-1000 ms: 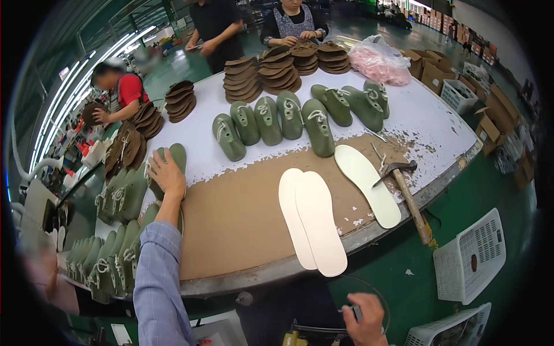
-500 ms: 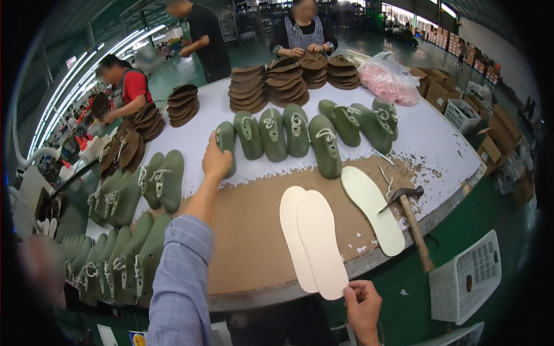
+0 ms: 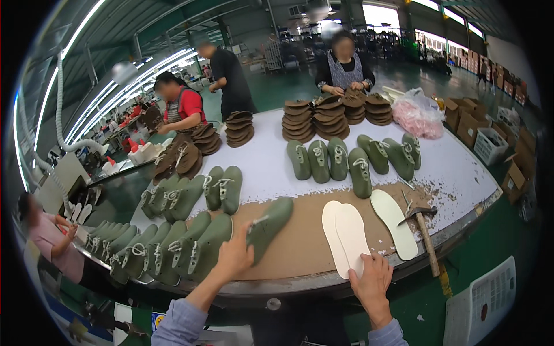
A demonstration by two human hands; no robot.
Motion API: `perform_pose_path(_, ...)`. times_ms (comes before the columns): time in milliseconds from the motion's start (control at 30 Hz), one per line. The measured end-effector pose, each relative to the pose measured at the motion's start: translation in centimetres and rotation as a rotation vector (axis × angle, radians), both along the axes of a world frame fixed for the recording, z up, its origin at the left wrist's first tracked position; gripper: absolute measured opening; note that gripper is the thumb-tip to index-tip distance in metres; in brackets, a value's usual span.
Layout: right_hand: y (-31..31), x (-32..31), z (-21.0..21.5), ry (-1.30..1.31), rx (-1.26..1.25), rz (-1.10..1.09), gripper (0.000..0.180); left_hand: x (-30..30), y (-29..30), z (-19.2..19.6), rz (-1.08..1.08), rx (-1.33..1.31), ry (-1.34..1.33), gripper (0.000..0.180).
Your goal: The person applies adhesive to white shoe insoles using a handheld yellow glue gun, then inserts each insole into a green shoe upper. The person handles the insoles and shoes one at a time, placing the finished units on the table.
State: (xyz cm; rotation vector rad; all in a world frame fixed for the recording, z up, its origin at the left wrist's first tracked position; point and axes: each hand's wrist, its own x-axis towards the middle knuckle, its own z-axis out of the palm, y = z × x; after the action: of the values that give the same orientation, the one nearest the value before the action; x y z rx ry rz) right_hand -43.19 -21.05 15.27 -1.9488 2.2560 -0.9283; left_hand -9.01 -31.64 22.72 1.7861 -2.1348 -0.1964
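My left hand (image 3: 235, 252) is closed around one end of a green shoe last (image 3: 272, 229), which tilts over the brown board near the table's front edge. A whitish cord is tied through the last, beside my fingers. At the table's edge, my right hand (image 3: 372, 281) grips the near end of a cream insole (image 3: 353, 230), fingers on top and thumb at its side. Partly under it lies a second cream insole (image 3: 330, 222). Further right rests a pale green insole (image 3: 395, 226), with a hammer (image 3: 426, 233) next to it.
More corded green lasts (image 3: 339, 158) stand in a row at the back; others crowd the left (image 3: 210, 245). Stacks of brown shoe pieces (image 3: 297, 121) and a bag of pink material (image 3: 418, 115) line the far side. Co-workers are beyond. A white basket (image 3: 482, 303) stands lower right.
My left hand has taken the leftmost last out of the back row and brought it toward me. My right hand has moved further onto the insole. The view has shifted left and up.
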Motion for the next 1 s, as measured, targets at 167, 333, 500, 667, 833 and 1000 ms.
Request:
perform_pose_path(167, -0.4, -0.8, 0.4, 0.121, -0.084, 0.016, 0.052, 1.7, 7.1, 0.7, -0.011, -0.024, 0.017, 0.062)
perform_pose_path(333, -1.1, -0.8, -0.1, 0.263, -0.100, 0.119, 0.059, 1.6, 5.9, -1.1, -0.066, -0.106, 0.070, 0.057)
perform_pose_path(500, -1.1, -0.7, 0.8, 0.243, -0.130, 0.152, 0.062, 2.3, 6.7, -1.2, -0.012, -0.101, 0.143, 0.060)
perform_pose_path(667, -1.2, -1.0, 0.9, 0.165, -0.121, 0.145, 0.044, 3.3, 8.2, -1.8, 0.043, -0.084, 0.217, 0.056)
perform_pose_path(833, 4.1, 2.1, 2.3, -0.314, -0.191, 0.323, 0.021, 5.0, 11.5, -1.1, 0.197, 0.023, 0.362, 0.059)
perform_pose_path(1000, 13.1, 11.0, 0.7, -0.894, 0.116, 0.527, 0.061, 7.1, 19.5, -9.5, 0.264, 0.028, 1.151, 0.049)
